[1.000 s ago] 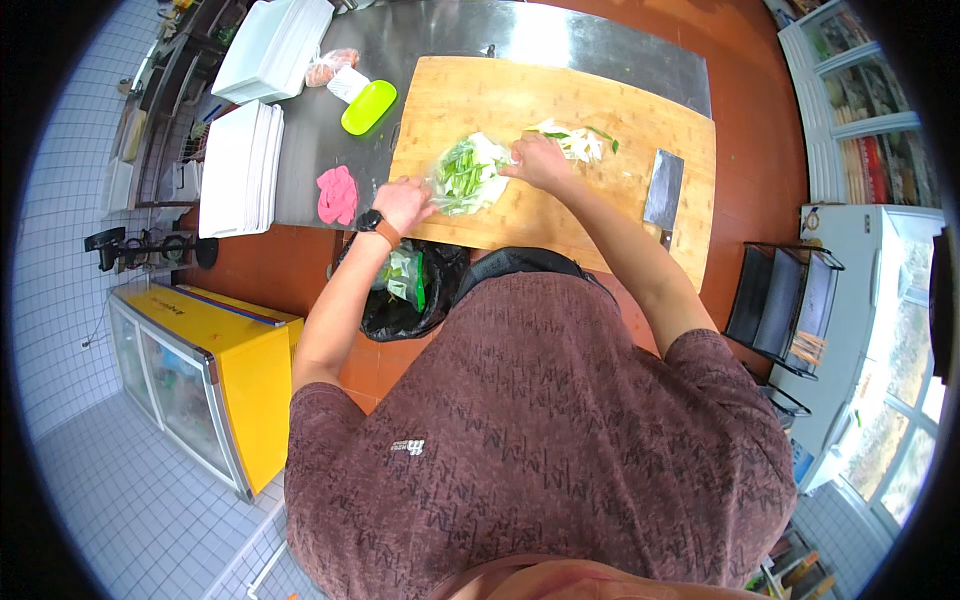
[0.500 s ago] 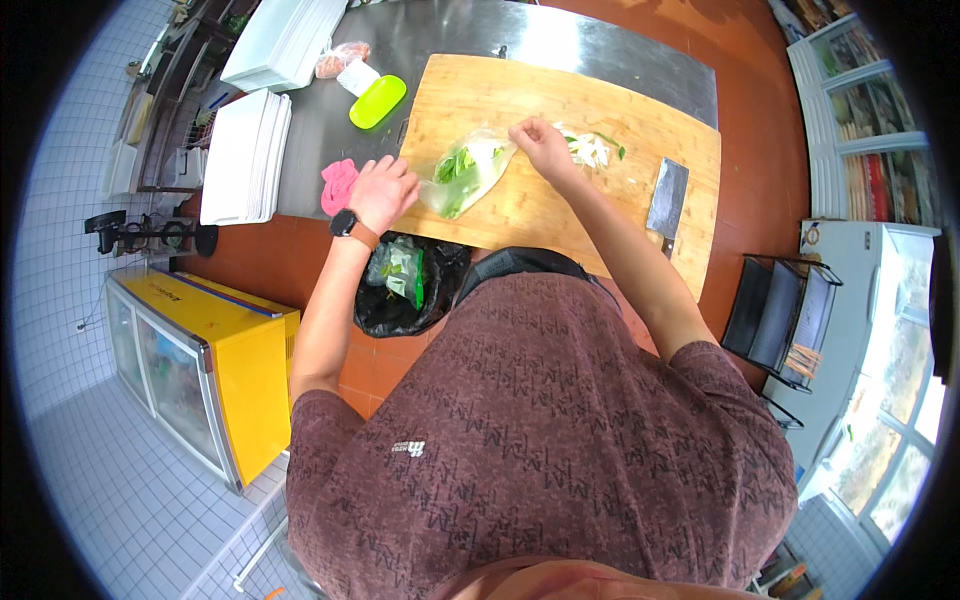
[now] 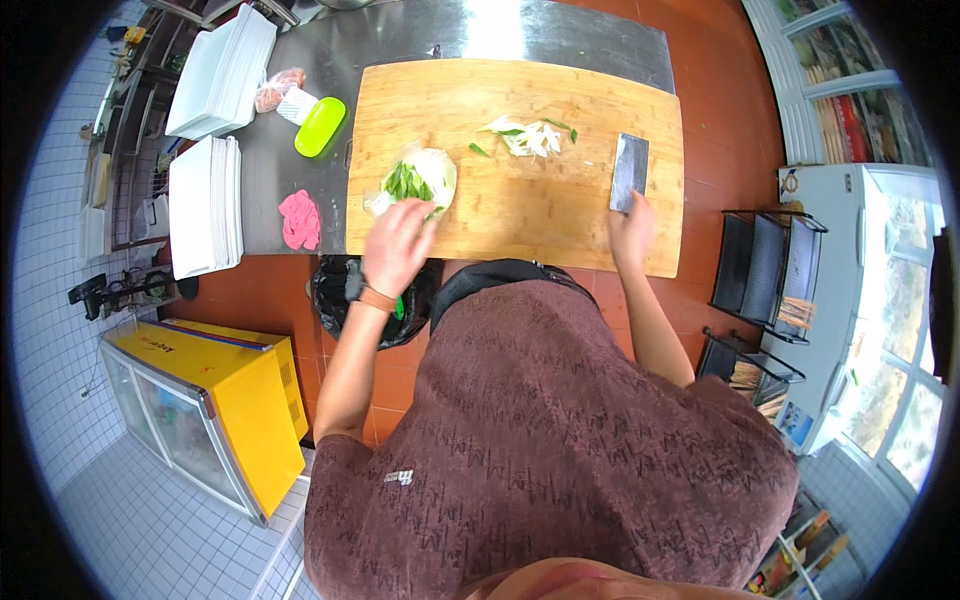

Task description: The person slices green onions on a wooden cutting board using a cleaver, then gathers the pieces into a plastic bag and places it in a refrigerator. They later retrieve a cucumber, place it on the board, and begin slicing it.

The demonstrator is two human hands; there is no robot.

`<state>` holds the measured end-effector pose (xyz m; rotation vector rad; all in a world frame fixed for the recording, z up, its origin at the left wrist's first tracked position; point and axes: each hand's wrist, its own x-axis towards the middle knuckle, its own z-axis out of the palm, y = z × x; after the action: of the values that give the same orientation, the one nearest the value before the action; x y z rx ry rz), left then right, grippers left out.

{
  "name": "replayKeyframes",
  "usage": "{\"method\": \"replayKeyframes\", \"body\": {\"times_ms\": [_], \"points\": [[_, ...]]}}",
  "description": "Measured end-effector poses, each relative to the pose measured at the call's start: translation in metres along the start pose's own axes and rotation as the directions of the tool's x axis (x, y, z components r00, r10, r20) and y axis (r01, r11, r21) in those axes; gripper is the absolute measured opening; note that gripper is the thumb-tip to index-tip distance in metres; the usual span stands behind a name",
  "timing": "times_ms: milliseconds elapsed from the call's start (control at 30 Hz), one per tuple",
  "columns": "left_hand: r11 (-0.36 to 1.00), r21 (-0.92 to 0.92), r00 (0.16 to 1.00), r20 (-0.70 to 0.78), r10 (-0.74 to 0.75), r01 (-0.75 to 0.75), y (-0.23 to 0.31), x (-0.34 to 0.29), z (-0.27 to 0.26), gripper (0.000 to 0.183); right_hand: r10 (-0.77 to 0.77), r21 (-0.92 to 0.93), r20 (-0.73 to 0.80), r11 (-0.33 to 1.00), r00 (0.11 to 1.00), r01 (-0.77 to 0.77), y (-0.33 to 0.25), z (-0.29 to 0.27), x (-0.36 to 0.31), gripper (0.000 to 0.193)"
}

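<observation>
Desk (image 3: 590,45): shiny steel beneath a grained wooden board (image 3: 500,215)
Bag (image 3: 438,166): crinkled translucent plastic around leafy greens (image 3: 408,182), board's left side
My left fingers (image 3: 408,214): bent at its near edge (whether pinching, I cannot tell)
My right fingers (image 3: 626,222): curled round the rectangular cleaver's (image 3: 629,170) handle

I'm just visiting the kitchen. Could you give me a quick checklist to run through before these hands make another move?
1. Right hand at the handle end of the cleaver: ok.
2. Fingers firmly around the handle: cannot tell; the hand hides it.
3. Left hand away from the blade: ok; it is at the bag of greens, toward the board's other side.
4. Bag sealed: cannot tell.
5. Cutting board free of loose bits: not ok; chopped white pieces and green scraps lie on it.
6. Pink cloth off the board: ok; it lies on the metal table.
</observation>
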<state>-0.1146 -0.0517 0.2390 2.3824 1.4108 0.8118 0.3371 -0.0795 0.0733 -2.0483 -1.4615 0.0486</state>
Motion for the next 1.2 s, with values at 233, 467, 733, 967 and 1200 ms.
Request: {"method": "replayKeyframes", "body": {"times_ms": [233,467,733,967,1200], "points": [[0.87,-0.33,0.927,0.049,-0.372,0.366,0.008,0.032,0.186,0.062,0.348,-0.084,0.284,0.937,0.893,-0.339,0.071,-0.015,-0.03,0.071],[0.804,-0.148,0.772,-0.228,-0.594,0.576,-0.041,0.115,0.305,0.085,0.289,-0.064,0.111,0.957,0.951,-0.284,0.042,0.031,0.021,0.045],[0.86,-0.215,0.839,-0.207,-0.503,0.463,-0.01,0.168,0.345,0.079,0.139,-0.018,0.381,0.99,0.914,-0.143,-0.007,0.076,0.036,0.034],[0.848,-0.321,0.801,-0.307,-0.515,0.422,-0.007,0.174,0.348,0.066,-0.086,0.242,0.528,0.969,0.845,-0.052,-0.073,0.104,0.035,0.034],[0.83,-0.417,0.786,-0.335,-0.52,0.371,0.024,0.166,0.307,0.062,-0.02,0.316,0.654,0.916,0.756,-0.249,-0.073,0.076,0.028,0.035]]}}
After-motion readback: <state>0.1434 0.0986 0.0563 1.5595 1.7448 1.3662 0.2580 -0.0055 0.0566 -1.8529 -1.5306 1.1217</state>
